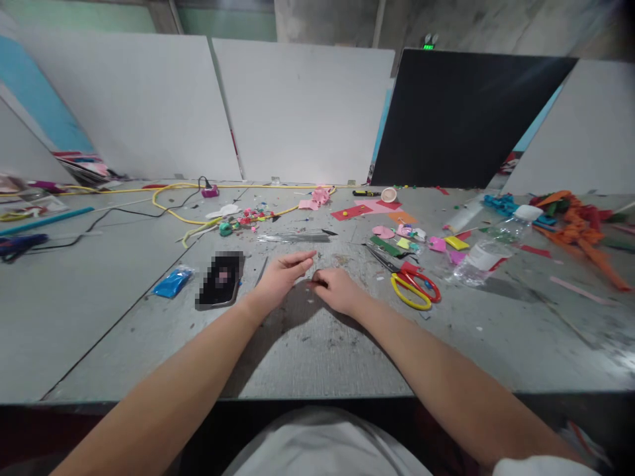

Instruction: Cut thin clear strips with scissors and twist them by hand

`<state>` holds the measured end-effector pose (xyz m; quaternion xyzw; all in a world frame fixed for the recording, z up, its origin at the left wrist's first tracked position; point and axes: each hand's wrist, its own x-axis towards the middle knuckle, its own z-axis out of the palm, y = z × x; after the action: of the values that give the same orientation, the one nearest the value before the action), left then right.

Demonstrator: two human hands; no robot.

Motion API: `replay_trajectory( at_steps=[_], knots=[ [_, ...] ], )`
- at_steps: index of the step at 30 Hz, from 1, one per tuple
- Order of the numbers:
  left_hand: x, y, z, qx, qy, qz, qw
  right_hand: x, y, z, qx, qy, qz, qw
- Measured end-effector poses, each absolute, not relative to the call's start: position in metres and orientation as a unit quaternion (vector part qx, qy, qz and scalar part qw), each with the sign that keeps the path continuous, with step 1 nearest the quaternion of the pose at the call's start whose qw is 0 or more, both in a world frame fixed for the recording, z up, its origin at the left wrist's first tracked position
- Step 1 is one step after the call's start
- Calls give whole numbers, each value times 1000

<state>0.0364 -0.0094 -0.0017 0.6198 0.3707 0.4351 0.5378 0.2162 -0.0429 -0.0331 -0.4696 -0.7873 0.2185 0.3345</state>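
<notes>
Just above the tabletop, my left hand (280, 279) is closed, thumb and fingertips pressed together. Whatever those fingertips may hold is too small to make out. Close beside it, my right hand (338, 289) is curled low over the table with its fingers bent inward; what they may hold is hidden. Beyond both hands lies a bundle of thin clear strips or wires (295, 236). A smartphone (219, 281), its screen blurred, rests left of my left hand. Scissors (409, 281) with one yellow and one red handle lie right of my right hand, blades pointing away.
A blue packet (172, 282) lies at the left. On the right stands a tilted-looking clear plastic bottle (489, 248), near orange material (578, 228). Coloured scraps, a tape roll (388, 195) and a yellow cable (166, 205) are farther back. Upright white boards (307, 112) line the rear.
</notes>
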Motion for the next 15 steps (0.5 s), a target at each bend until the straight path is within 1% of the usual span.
replay_trajectory(
  at_steps=[4, 7, 12, 15],
  knots=[
    [33, -8, 6, 653, 393, 406, 505, 216, -42, -34, -455, -801, 207, 330],
    [34, -9, 4, 660, 390, 393, 508, 215, -43, -33, -447, -807, 212, 323],
    [37, -12, 2, 659, 375, 412, 505, 216, -45, -30, -450, -792, 252, 326],
    [38, -13, 5, 650, 371, 435, 502, 218, -47, -29, -471, -755, 301, 342]
  ],
)
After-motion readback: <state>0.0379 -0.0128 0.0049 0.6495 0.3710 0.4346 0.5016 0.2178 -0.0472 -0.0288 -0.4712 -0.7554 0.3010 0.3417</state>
